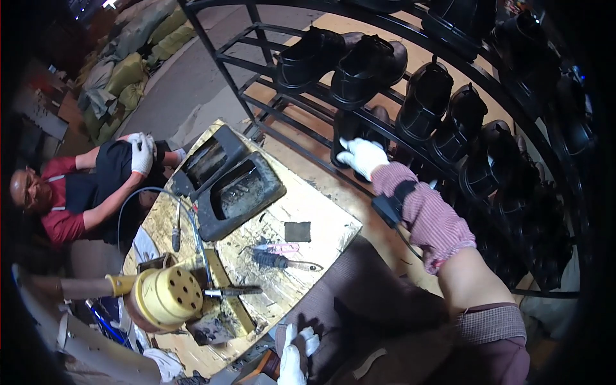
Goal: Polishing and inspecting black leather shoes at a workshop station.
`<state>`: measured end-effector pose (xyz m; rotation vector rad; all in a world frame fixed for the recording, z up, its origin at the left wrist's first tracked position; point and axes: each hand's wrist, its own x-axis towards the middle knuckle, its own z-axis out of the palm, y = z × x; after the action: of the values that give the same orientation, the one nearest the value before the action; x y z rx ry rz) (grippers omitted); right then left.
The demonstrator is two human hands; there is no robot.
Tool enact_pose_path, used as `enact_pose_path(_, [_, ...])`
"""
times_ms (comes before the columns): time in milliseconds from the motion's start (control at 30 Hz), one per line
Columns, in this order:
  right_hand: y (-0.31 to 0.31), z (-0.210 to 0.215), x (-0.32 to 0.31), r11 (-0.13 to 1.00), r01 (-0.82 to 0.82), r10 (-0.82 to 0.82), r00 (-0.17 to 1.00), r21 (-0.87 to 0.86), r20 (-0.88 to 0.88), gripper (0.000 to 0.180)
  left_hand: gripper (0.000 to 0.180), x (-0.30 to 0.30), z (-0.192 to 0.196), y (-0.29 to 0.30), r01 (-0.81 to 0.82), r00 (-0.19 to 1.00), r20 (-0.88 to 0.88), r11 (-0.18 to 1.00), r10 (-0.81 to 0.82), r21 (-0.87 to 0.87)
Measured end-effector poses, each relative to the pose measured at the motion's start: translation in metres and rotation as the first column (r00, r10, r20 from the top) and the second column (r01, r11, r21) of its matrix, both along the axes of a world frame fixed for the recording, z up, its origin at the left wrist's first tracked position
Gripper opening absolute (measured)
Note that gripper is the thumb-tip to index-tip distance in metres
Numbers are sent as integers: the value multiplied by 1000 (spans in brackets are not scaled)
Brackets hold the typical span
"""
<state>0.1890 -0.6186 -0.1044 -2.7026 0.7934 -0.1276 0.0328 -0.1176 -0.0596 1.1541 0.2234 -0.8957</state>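
My right hand, in a white knitted glove, reaches out to the rack at a black shoe on a lower shelf. Its fingers are apart and overlap the shoe in view; a firm hold does not show. A striped sleeve cover and a dark strap with a small box surround that forearm. Down by my lap, my left hand is also gloved in white, open, thumb and fingers spread with nothing in them. Just beyond it stands the worktable, with a dark-bristled brush and a pink-handled tool.
A black metal rack holds several black shoes at the right. Two black open trays, a dark square pad and a yellow perforated nozzle occupy the table. A co-worker sits at the left; sacks lie behind.
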Motion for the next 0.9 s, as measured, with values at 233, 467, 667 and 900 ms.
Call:
enact_pose_path(233, [44,78,-103,562,-41,-361,886,826,290,37,87,-18,42,5,23,990,136,1000,-25,15])
enact_pose_path(467, [128,209,-226,519,-344,-68,896,782,439,23,91,-32,71,-4,67,956,289,997,-55,-35])
enact_pose_path(667, [193,213,-247,289,-957,779,243,12,578,33,112,-44,85,-25,-88,936,276,904,219,-419])
enact_pose_path(900, [250,172,-246,150,-976,918,197,159,344,57,121,-56,75,1,-478,861,28,829,507,-291])
